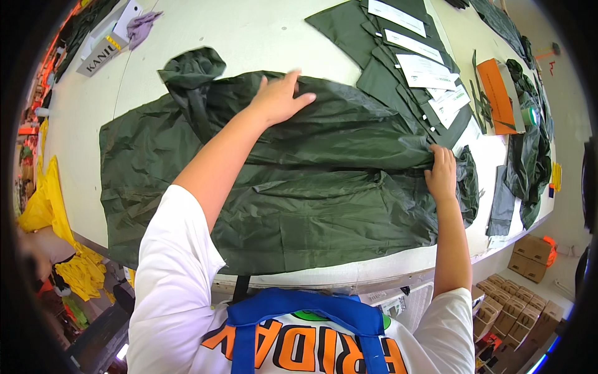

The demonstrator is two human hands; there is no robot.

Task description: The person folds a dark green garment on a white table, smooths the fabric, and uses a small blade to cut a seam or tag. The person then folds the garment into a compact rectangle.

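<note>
A dark green waterproof garment [324,212] lies spread and wrinkled across the white table in front of me. At its far left a bunched piece of the same cloth [193,68] sticks up. My left hand [280,100] is over the garment's far edge, fingers spread and thumb apart, holding nothing. Toward the right end, my right hand [441,171] has its fingers bent onto the cloth and pinches a fold of it. More of the green cloth is bunched just beyond that wrist.
Folded dark green garments with white paper sheets [427,71] lie stacked at the far right. Beside them stand an orange box [498,96] and more dark cloth. A white-and-grey box [109,40] and purple cloth [143,28] sit far left. Yellow garments [47,199] hang beyond the left edge; cartons [511,308] stand lower right.
</note>
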